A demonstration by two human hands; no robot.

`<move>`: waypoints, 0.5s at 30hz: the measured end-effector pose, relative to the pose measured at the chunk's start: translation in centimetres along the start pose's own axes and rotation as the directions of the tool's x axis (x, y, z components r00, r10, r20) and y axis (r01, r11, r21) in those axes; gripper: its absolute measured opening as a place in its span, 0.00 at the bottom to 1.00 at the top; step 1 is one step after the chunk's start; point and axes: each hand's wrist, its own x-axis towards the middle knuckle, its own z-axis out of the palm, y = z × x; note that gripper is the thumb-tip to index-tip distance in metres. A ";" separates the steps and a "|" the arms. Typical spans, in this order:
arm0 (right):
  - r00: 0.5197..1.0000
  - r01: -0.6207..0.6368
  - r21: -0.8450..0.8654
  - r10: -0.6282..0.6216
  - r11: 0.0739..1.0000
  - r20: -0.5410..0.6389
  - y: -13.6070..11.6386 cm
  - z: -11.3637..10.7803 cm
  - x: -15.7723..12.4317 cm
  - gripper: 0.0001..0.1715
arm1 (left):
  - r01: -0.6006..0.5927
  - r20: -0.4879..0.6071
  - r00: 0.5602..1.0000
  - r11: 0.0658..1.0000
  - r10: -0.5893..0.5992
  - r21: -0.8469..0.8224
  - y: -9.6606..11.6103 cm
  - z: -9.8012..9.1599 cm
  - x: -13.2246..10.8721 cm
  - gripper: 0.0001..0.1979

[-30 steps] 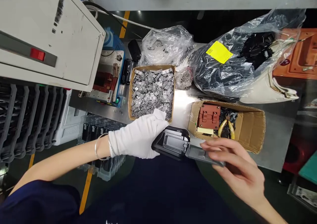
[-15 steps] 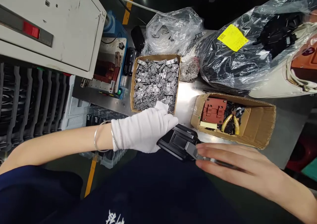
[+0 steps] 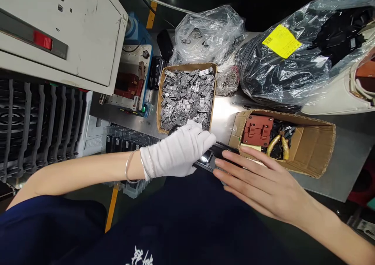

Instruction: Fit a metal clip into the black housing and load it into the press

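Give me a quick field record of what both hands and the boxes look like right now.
left hand: white glove, gripping the black plastic part
right hand: bare, fingers laid flat on the same part
front-left box: cardboard, full of small grey metal pieces
right box: cardboard, holds red block, yellow-handled pliers
behind: clear plastic bags

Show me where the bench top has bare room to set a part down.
Bare metal lies between the box of metal clips and the open carton, and right of that carton on the bench top. Behind, plastic bags crowd it; both hands cover the black part.
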 end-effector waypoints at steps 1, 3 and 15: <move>0.999 -0.032 0.006 0.033 0.999 -0.032 -0.4 0.5 -0.1 0.17 | -0.020 0.004 1.000 0.996 0.019 0.088 0.0 0.1 0.0 0.19; 0.980 -0.135 0.021 0.136 0.991 -0.146 -1.6 1.9 0.0 0.15 | -0.029 -0.011 0.999 0.975 0.032 0.221 0.0 0.5 0.0 0.19; 0.913 -0.247 0.035 0.244 0.969 -0.328 -3.0 6.3 0.5 0.09 | -0.032 -0.088 0.994 0.934 0.068 0.355 -1.5 2.3 0.2 0.25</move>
